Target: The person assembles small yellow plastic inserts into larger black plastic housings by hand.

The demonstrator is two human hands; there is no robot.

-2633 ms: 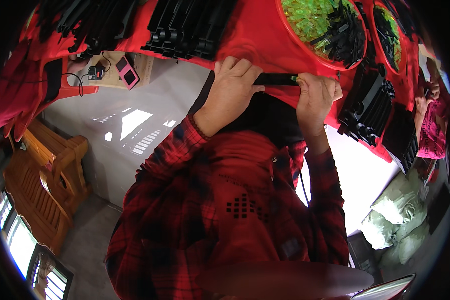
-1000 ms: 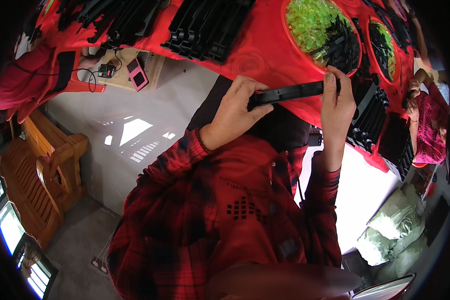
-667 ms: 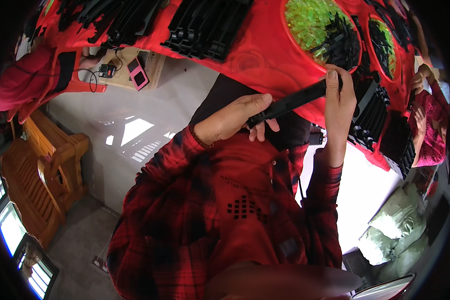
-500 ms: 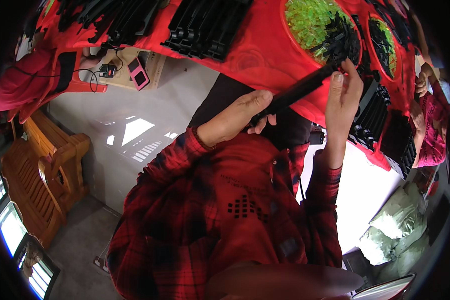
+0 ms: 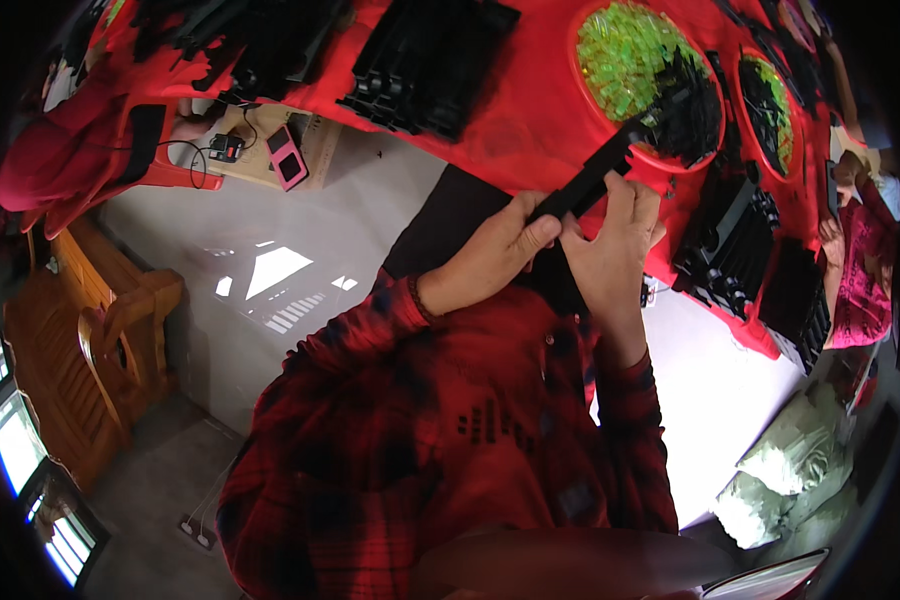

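Black strip [image 5: 592, 178], now angled more steeply toward the red bowl [image 5: 660, 163], has its near end clasped by the left hand [image 5: 485, 260], while the half-curled right hand [image 5: 615, 245] shifts from far end to side, grip indeterminate, apparently leaving the left as main support.

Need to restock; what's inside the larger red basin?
The basin holds translucent yellow-green pieces and, toward the right, small black pieces. Whatever lies beneath the top layer is hidden; the held black strip also covers part of the rim.

strip [image 5: 595, 168]: black | tablecloth [image 5: 532, 120]: red | shirt [image 5: 355, 435]: red-black plaid | pieces [image 5: 625, 62]: yellow-green
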